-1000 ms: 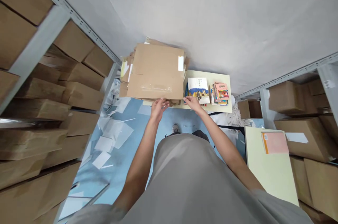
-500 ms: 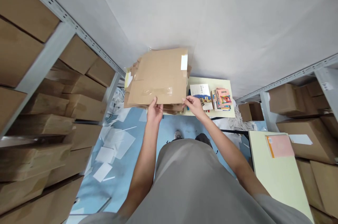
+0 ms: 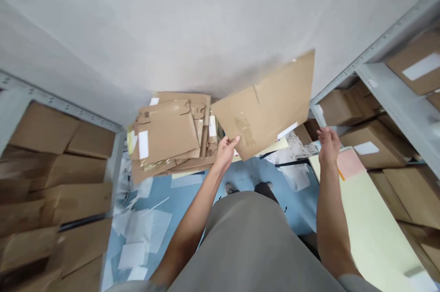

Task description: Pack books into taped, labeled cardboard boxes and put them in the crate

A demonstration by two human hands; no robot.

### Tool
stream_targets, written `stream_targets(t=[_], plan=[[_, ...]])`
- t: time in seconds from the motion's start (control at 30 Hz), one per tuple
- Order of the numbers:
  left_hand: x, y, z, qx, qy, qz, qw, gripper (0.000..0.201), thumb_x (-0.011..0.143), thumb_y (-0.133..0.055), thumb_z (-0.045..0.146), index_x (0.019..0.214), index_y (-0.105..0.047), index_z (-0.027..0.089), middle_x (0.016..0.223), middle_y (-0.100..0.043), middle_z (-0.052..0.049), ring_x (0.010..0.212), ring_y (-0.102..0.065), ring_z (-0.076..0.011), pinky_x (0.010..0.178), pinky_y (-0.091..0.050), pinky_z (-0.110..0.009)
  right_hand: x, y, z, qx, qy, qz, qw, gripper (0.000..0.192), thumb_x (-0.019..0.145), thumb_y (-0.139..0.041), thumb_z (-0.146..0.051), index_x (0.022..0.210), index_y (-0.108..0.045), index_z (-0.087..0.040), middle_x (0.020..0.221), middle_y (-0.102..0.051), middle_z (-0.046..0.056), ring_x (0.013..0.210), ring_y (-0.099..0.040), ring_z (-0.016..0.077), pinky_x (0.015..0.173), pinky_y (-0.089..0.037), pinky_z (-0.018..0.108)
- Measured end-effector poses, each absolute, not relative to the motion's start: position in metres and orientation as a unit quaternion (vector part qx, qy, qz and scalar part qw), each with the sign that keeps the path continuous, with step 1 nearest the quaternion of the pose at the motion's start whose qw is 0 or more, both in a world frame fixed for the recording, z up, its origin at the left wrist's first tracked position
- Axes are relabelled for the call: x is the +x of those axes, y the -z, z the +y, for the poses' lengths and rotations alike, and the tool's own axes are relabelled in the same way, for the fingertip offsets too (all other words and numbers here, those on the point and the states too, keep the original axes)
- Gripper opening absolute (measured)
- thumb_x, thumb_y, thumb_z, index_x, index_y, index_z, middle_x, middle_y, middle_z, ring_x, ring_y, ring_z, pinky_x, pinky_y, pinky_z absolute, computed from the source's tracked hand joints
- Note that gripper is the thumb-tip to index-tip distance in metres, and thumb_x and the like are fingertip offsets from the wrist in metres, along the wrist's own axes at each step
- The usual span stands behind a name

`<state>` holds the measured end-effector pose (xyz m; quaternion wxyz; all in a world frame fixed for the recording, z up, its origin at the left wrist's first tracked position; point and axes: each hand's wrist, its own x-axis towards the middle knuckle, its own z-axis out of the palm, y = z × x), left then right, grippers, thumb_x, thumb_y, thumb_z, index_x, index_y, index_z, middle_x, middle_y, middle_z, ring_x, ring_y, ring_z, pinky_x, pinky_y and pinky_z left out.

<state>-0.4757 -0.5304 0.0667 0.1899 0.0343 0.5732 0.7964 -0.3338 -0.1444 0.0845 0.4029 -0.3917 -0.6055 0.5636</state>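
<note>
My left hand [image 3: 226, 152] grips the near lower edge of a flattened cardboard box [image 3: 271, 104], thumb on top. The box is held tilted over the table, its right side raised, with a strip of tape and a white label on it. Left of it lies a stack of flattened cardboard boxes [image 3: 168, 131], some with white labels. My right hand [image 3: 329, 145] is off the cardboard, near the edge of the right-hand table. Its fingers are loosely bent and somewhat blurred, with nothing visible in them. The held box hides the books behind it.
A pale table [image 3: 371, 218] stands at the right with a pink book [image 3: 350, 162] on it. Shelves of cardboard boxes [image 3: 79, 195] line both sides. Paper sheets [image 3: 137, 232] litter the blue floor at the left. A grey wall [image 3: 206, 30] rises behind.
The top flattened box has been lifted off the stack and swung right in my left hand. My right hand has let go and moved right, toward the side table. The view has turned right.
</note>
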Motion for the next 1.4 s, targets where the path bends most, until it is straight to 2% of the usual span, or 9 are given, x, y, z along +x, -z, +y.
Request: stream_targets(t=[0.23,0.4,0.47,0.57,0.7,0.87,1.0,1.17,1.4], plan=[[-0.453,-0.051,-0.442,0.140,-0.714,0.569,0.382,0.063,0.075,-0.095,0.071,0.112,-0.082,0.022,0.114,-0.088,-0.013,0.118,-0.081,-0.0351,0.106,-0.063,-0.051,-0.152,-0.049,-0.107,-0.559,-0.480,-0.541,0.405,0.073,0.067,-0.089,-0.066,0.126,-0.076,-0.023,0.143,-0.077,0.014,0.143,-0.069,0.0349,0.122,-0.053,0.059],[-0.426,-0.045,-0.357,0.183,-0.655,0.533,0.504,0.059,0.066,-0.103,0.065,0.101,-0.082,0.022,0.109,-0.089,-0.013,0.116,-0.083,-0.0360,0.112,-0.062,-0.053,-0.029,-0.050,-0.119,-0.606,-0.444,-0.486,0.446,0.076,0.067,-0.084,-0.055,0.136,-0.075,-0.023,0.154,-0.073,0.019,0.142,-0.069,0.0337,0.127,-0.050,0.058],[-0.408,-0.045,-0.317,0.212,-0.626,0.525,0.536,0.057,0.066,-0.103,0.063,0.100,-0.082,0.022,0.111,-0.089,-0.013,0.119,-0.083,-0.0365,0.114,-0.061,-0.053,0.014,-0.054,-0.116,-0.610,-0.444,-0.477,0.450,0.071,0.067,-0.082,-0.050,0.133,-0.076,-0.023,0.146,-0.077,0.017,0.137,-0.070,0.0318,0.125,-0.051,0.055],[-0.373,-0.045,-0.257,0.242,-0.593,0.512,0.573,0.058,0.068,-0.102,0.061,0.105,-0.082,0.021,0.113,-0.089,-0.013,0.121,-0.082,-0.0370,0.114,-0.061,-0.052,0.069,-0.055,-0.100,-0.592,-0.492,-0.466,0.436,0.052,0.065,-0.081,-0.044,0.113,-0.078,-0.024,0.119,-0.085,0.011,0.117,-0.075,0.0288,0.114,-0.056,0.048],[-0.316,-0.040,-0.170,0.289,-0.561,0.528,0.569,0.056,0.072,-0.099,0.055,0.112,-0.078,0.022,0.119,-0.087,-0.013,0.123,-0.080,-0.0345,0.115,-0.059,-0.049,0.128,-0.042,-0.069,-0.591,-0.516,-0.428,0.447,0.033,0.063,-0.079,-0.042,0.091,-0.075,-0.025,0.091,-0.081,0.004,0.090,-0.070,0.0245,0.094,-0.058,0.041],[-0.238,-0.020,-0.061,0.329,-0.553,0.578,0.501,0.046,0.073,-0.087,0.035,0.116,-0.072,0.025,0.128,-0.082,-0.011,0.133,-0.074,-0.0305,0.125,-0.051,-0.045,0.194,-0.021,-0.039,-0.632,-0.438,-0.426,0.477,0.027,0.070,-0.076,-0.047,0.086,-0.071,-0.026,0.091,-0.081,0.005,0.096,-0.071,0.0278,0.100,-0.057,0.045],[-0.193,-0.008,-0.007,0.356,-0.520,0.594,0.500,0.049,0.074,-0.078,0.029,0.123,-0.073,0.028,0.137,-0.079,-0.008,0.144,-0.067,-0.0289,0.130,-0.045,-0.041,0.238,-0.008,-0.033,-0.648,-0.424,-0.432,0.464,0.044,0.072,-0.084,-0.052,0.104,-0.072,-0.025,0.111,-0.085,0.011,0.114,-0.075,0.0338,0.112,-0.056,0.053],[-0.160,-0.014,0.021,0.407,-0.467,0.565,0.545,0.055,0.085,-0.072,0.036,0.139,-0.072,0.025,0.151,-0.075,-0.010,0.153,-0.061,-0.0303,0.127,-0.050,-0.041,0.261,0.012,-0.037,-0.643,-0.472,-0.424,0.429,0.052,0.080,-0.085,-0.054,0.120,-0.072,-0.024,0.137,-0.082,0.017,0.134,-0.073,0.0393,0.121,-0.053,0.061],[-0.126,-0.026,0.044,0.483,-0.387,0.513,0.594,0.065,0.093,-0.065,0.053,0.148,-0.072,0.019,0.156,-0.074,-0.016,0.154,-0.060,-0.0375,0.131,-0.047,-0.049,0.242,0.032,-0.044,-0.638,-0.486,-0.429,0.416,0.049,0.084,-0.082,-0.060,0.120,-0.077,-0.026,0.130,-0.084,0.012,0.133,-0.073,0.0385,0.125,-0.054,0.062]])
